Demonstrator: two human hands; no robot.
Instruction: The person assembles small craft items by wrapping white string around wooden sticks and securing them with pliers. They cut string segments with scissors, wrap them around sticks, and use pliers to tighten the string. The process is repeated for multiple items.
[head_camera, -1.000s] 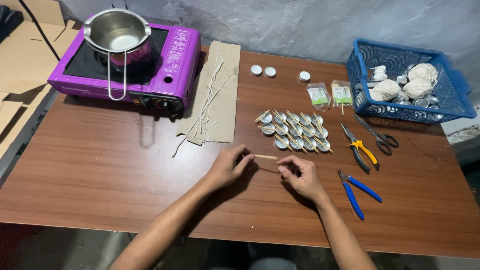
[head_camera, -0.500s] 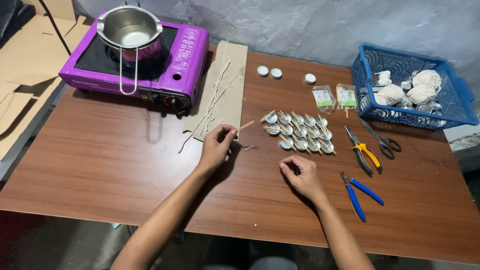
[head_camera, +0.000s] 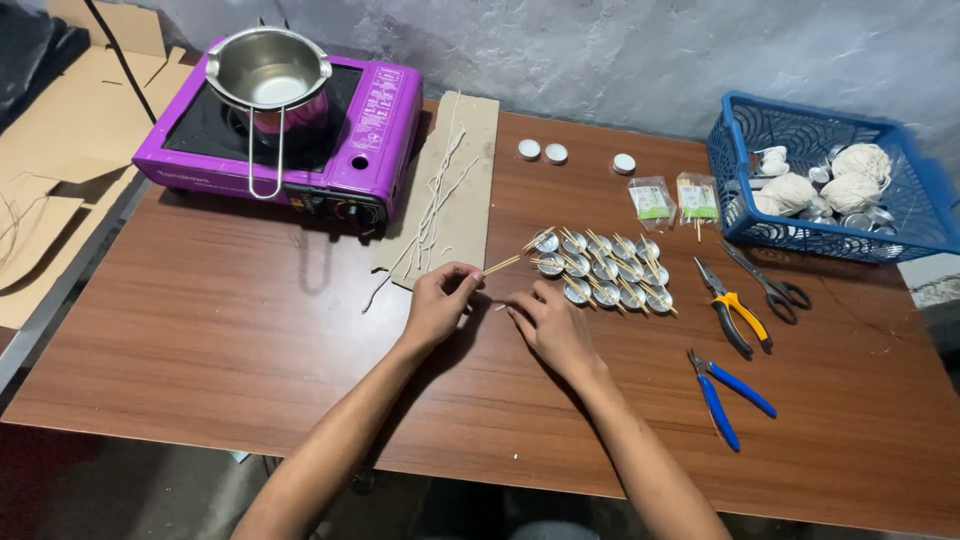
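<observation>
My left hand (head_camera: 438, 303) pinches a thin wooden stick (head_camera: 502, 265) that points up and to the right, just off the edge of a cardboard strip (head_camera: 463, 190) with several white wick strings (head_camera: 432, 215) on it. Close beside it on the brown table (head_camera: 220, 330), my right hand (head_camera: 548, 325) has its fingertips almost touching the left hand's; whether it holds a wick is too small to tell. Right above both hands lies a cluster of several small metal cups (head_camera: 603, 270) with sticks laid across them.
A purple portable stove (head_camera: 370, 125) carrying a steel pot (head_camera: 267, 70) stands at the back left. A blue basket (head_camera: 900, 240) of string balls is at the back right. Orange-handled pliers (head_camera: 730, 305), scissors (head_camera: 770, 285), blue-handled cutters (head_camera: 722, 395), two small packets (head_camera: 675, 200) and three white caps (head_camera: 555, 152) lie right of the hands.
My left hand went up to the cardboard strip with the stick, then came back toward the right hand. Both hands now meet just left of the metal cups.
</observation>
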